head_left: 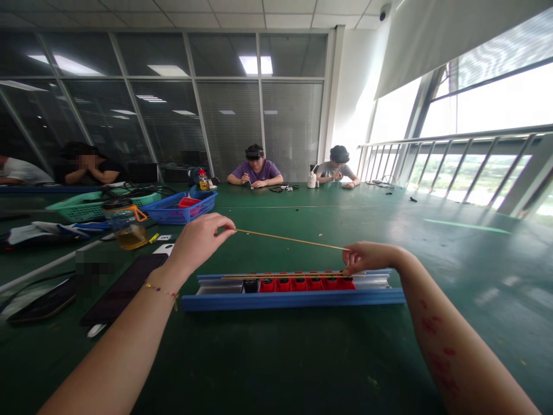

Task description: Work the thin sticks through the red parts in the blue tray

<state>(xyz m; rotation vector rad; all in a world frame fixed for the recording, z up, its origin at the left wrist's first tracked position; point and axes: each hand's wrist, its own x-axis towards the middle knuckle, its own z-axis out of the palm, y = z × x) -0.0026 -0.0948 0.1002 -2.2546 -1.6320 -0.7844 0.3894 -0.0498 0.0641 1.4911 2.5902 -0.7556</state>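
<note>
A thin wooden stick (289, 238) spans the gap between my two hands, sloping down to the right. My left hand (207, 235) pinches its left end. The other end sits in the fingers of my right hand (367, 255), whose lower fingertips hang just over a blue-edged metal rail (294, 300). Inside the rail stands a row of several small red boxes (299, 285) with dark contents, and a black block (250, 286) at their left. More thin sticks (285, 276) lie lengthwise across the tops of the boxes, their right part close to my right fingertips.
On the left are a blue basket (181, 212) with a red box, a green basket (82, 208), a jar of amber liquid (127, 227) and a dark tablet (125, 288). Several people sit across the green table (276, 357). A white bottle (311, 180) stands near one.
</note>
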